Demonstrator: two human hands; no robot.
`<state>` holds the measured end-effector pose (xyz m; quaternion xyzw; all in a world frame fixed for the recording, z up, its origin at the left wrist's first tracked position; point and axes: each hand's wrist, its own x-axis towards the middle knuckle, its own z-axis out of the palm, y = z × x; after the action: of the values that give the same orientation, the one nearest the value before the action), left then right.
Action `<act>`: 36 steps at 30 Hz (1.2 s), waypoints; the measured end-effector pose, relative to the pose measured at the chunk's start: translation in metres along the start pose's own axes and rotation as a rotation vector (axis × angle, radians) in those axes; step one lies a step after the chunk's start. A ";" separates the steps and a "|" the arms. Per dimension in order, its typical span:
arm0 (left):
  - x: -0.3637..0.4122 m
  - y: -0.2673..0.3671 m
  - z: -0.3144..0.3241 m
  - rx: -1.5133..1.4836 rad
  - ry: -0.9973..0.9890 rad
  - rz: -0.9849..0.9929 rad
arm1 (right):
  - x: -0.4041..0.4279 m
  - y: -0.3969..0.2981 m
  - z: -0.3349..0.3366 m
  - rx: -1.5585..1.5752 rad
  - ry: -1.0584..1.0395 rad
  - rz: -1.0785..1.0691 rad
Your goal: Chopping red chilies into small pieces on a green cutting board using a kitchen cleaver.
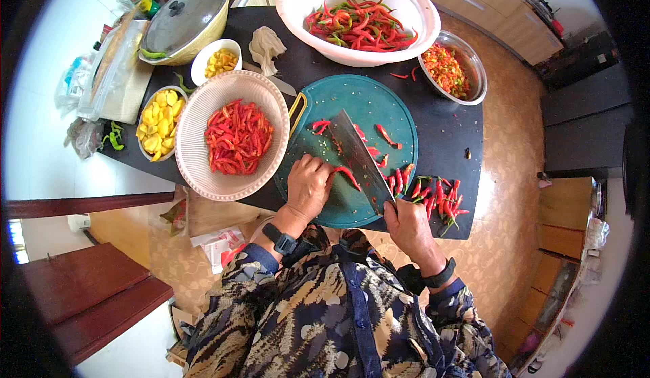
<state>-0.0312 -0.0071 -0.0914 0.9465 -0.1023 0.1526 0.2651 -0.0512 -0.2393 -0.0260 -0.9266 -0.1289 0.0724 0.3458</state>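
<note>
In my right hand [408,222] is the handle of a cleaver [361,160], its broad blade slanting up and left across a round green cutting board [315,210]. My left hand [310,182] has its fingers curled around the end of a red chili pepper [347,177], whose free part points toward the blade. Cut chili pieces [387,135] and scattered seeds lie on the board, some partly hidden behind the cleaver. Several red chilies with green stems [443,198] are piled at the board's lower right, on the dark table [447,139].
A ribbed basket [185,129] of red chilies stands left of the board. Beyond it are a bowl of yellow slices [171,89], a small white bowl [199,63] and a lidded pot [223,12]. A large white basin [289,17] and a bowl of chopped peppers [481,81] stand behind.
</note>
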 end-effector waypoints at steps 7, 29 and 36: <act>0.002 0.011 0.004 -0.131 0.059 0.031 | 0.003 0.000 -0.004 -0.043 -0.041 -0.028; 0.004 -0.005 0.019 -0.253 -0.017 0.183 | 0.039 0.000 0.039 -0.249 -0.058 -0.040; -0.015 0.016 0.013 -0.153 0.040 -0.025 | 0.037 0.012 0.027 -0.030 0.005 -0.090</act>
<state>-0.0468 -0.0258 -0.0997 0.9215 -0.0965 0.1600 0.3403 -0.0194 -0.2206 -0.0553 -0.9250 -0.1708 0.0523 0.3353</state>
